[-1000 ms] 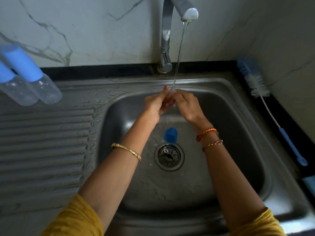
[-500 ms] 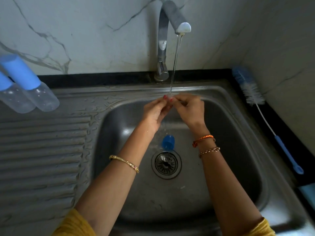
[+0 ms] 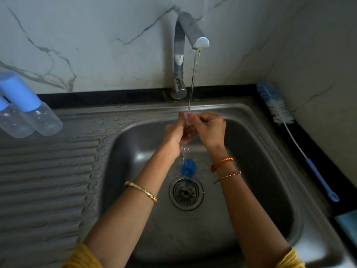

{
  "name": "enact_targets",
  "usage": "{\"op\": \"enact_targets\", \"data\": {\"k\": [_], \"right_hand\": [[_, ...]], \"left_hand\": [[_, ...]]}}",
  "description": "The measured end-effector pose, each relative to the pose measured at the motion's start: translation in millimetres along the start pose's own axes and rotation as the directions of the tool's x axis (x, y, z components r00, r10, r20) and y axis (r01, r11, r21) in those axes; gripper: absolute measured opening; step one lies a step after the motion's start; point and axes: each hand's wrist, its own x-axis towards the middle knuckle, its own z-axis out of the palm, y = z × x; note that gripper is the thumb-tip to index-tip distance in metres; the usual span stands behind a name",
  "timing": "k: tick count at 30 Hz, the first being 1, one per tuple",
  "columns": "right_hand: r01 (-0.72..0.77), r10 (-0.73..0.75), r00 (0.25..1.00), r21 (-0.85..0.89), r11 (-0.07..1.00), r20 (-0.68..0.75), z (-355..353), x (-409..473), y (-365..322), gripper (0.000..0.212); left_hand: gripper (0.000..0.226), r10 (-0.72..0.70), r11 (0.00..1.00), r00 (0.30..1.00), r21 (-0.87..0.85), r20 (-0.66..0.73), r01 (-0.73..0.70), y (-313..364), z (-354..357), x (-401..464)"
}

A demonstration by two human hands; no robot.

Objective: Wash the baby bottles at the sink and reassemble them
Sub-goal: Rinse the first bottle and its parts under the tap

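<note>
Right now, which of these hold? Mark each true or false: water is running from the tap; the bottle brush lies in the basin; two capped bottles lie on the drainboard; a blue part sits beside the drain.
1. Water runs from the tap: true.
2. The bottle brush lies in the basin: false, it lies on the counter right of the sink.
3. Two capped bottles lie on the drainboard: true.
4. A blue part sits beside the drain: true.
5. Both hands are idle: false, the left hand and right hand pinch a small clear part under the stream.
</note>
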Motion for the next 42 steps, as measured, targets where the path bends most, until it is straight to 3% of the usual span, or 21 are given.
{"op": "enact_targets", "data": {"k": [3, 5, 8, 11, 13, 15, 19, 22, 24, 26, 28, 29, 30, 31, 32, 34, 36, 38, 39, 41, 42], "right_hand": [[-0.187, 0.187, 0.982, 0.013, 0.982, -0.028, 1, 5, -4, 0.038], [-0.166, 0.166, 0.986, -0.001, 0.986, -0.003, 3, 5, -6, 0.038], [0.114, -0.107, 0.990, -0.073, 0.991, 0.091, 6, -3, -8, 0.023], [0.483, -0.454, 0.871, -0.154, 0.862, 0.190, -3, -6, 0, 0.021], [0.560, -0.526, 0.826, -0.194, 0.805, 0.201, -10, -2, 8, 0.019], [0.474, -0.457, 0.880, -0.189, 0.860, 0.129, -8, 0, 9, 0.017], [0.069, -0.068, 0.998, -0.009, 0.998, 0.013, 6, 1, -5, 0.023], [-0.083, 0.080, 0.995, 0.064, 0.994, 0.061, 7, 9, -16, 0.023], [-0.135, 0.130, 0.990, 0.096, 0.986, 0.051, 7, 12, -21, 0.020], [-0.199, 0.194, 0.980, 0.126, 0.972, 0.046, 7, 9, -26, 0.019], [-0.332, 0.312, 0.943, 0.380, 0.863, 0.114, 6, 4, -27, 0.020], [-0.428, 0.386, 0.900, 0.572, 0.700, 0.201, 6, 2, -27, 0.019], [-0.509, 0.437, 0.844, 0.723, 0.467, 0.312, 7, 1, -27, 0.019], [-0.552, 0.461, 0.789, 0.797, 0.246, 0.405, 7, 0, -25, 0.018], [-0.569, 0.479, 0.745, 0.817, 0.094, 0.464, 7, -1, -23, 0.018], [-0.581, 0.513, 0.686, 0.813, -0.041, 0.516, 8, 1, -21, 0.018], [-0.597, 0.509, 0.669, 0.800, -0.067, 0.542, 8, 6, -23, 0.021], [-0.639, 0.468, 0.703, 0.764, 0.086, 0.535, 6, 11, -26, 0.024], [-0.642, 0.445, 0.743, 0.721, 0.262, 0.500, 5, 13, -28, 0.021], [-0.536, 0.359, 0.839, 0.512, 0.671, 0.408, 1, 14, -33, 0.018], [-0.441, 0.300, 0.878, 0.384, 0.811, 0.373, -1, 12, -36, 0.021]], "left_hand": [[0.021, 0.122, 0.992, 0.988, -0.029, 0.100, -0.119, 7, -1, 0], [0.016, 0.201, 0.980, 0.975, -0.010, 0.097, -0.201, 8, -2, 0], [0.018, 0.196, 0.981, 0.981, -0.012, -0.001, -0.196, 11, -4, 1], [0.028, 0.077, 0.997, 0.997, -0.024, -0.032, -0.077, 17, -13, 6], [0.034, -0.010, 1.000, 1.000, 0.021, 0.023, 0.009, 18, -16, 6], [0.041, -0.040, 0.995, 0.999, 0.089, 0.034, 0.037, 13, -13, 3], [0.047, 0.057, 0.990, 0.997, 0.134, -0.043, -0.051, 15, 0, -1], [0.047, 0.185, 0.938, 0.980, 0.310, -0.073, -0.154, 26, 3, 5], [0.042, 0.195, 0.890, 0.981, 0.422, -0.006, -0.174, 27, 2, 7], [0.033, 0.125, 0.906, 0.990, 0.400, 0.066, -0.141, 23, -3, 4], [0.028, 0.212, 0.911, 0.974, 0.345, 0.079, -0.226, 18, -9, 1], [0.030, 0.329, 0.850, 0.942, 0.414, 0.069, -0.327, 16, -11, 1], [0.031, 0.465, 0.714, 0.881, 0.550, 0.089, -0.433, 15, -13, 2], [0.030, 0.577, 0.507, 0.800, 0.698, 0.162, -0.507, 15, -14, 2], [0.027, 0.622, 0.282, 0.736, 0.801, 0.266, -0.528, 15, -14, 2], [0.022, 0.592, -0.030, 0.686, 0.862, 0.424, -0.507, 17, -13, 1], [0.019, 0.590, -0.106, 0.671, 0.866, 0.450, -0.488, 19, -13, 2], [0.015, 0.611, -0.039, 0.661, 0.850, 0.436, -0.525, 21, -17, 2], [0.013, 0.606, 0.080, 0.688, 0.830, 0.399, -0.552, 20, -18, 2], [0.014, 0.502, 0.545, 0.834, 0.664, 0.230, -0.512, 16, -22, 4], [0.013, 0.376, 0.769, 0.914, 0.499, 0.151, -0.399, 14, -22, 4]]}}
